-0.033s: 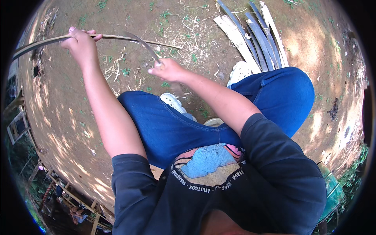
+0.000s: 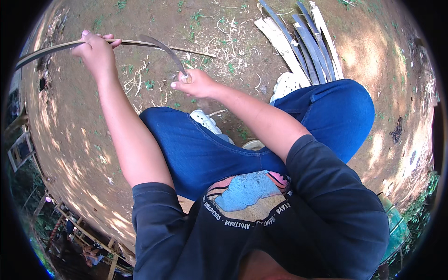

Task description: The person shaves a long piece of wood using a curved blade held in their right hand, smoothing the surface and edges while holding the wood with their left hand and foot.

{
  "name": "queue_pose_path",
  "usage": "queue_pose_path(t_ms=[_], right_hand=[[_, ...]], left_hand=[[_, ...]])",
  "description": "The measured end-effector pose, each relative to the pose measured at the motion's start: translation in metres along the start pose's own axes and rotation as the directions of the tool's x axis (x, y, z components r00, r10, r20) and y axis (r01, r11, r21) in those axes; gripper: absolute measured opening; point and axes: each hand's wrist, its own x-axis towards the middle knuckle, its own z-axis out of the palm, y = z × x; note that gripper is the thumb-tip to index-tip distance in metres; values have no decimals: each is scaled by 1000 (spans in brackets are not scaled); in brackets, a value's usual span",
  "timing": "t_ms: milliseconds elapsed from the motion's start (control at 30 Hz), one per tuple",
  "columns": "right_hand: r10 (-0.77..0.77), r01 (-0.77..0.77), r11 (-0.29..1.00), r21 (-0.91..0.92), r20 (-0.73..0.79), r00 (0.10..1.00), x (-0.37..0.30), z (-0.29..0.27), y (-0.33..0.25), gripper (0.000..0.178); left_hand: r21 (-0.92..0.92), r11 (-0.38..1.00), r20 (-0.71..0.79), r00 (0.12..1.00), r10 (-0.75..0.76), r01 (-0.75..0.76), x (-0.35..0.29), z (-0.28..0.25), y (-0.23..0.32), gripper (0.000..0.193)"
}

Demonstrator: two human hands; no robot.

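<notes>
I have the left hand point(image 2: 97, 50) at ten o'clock, fingers curled around a long, thin strip point(image 2: 130, 42) and grasping it. That strip comes in from the rim between nine and ten o'clock, runs through the grip in a gentle bow, and ends in a free tip close to twelve. The right hand point(image 2: 199, 85), at eleven o'clock and nearer the middle of my view, is clenched on the handle of a curved knife point(image 2: 170, 52). Its blade points toward ten or eleven and crosses the strip in my view, between the left hand and the free tip; I cannot tell from here whether the edge touches. Up at twelve, I see pale shavings point(image 2: 224, 43) scattered over brown ground. Between one and two o'clock lies a group of dark and pale strips point(image 2: 313, 46), just beside a white shoe point(image 2: 285, 85). Blue trousers point(image 2: 186, 156) spread below the hands, knees apart.
</notes>
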Motion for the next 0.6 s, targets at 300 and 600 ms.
queue_pose_path(t_ms=[300,600], right_hand=[[130,-146,978,-151,-115,985,-4,-11,68,43],[294,-305,947,-98,-106,950,-7,-39,97,37]], left_hand=[[6,999,-19,999,-40,40,6,-14,-24,37],[17,1000,28,1000,-4,4,0,-9,-18,35]])
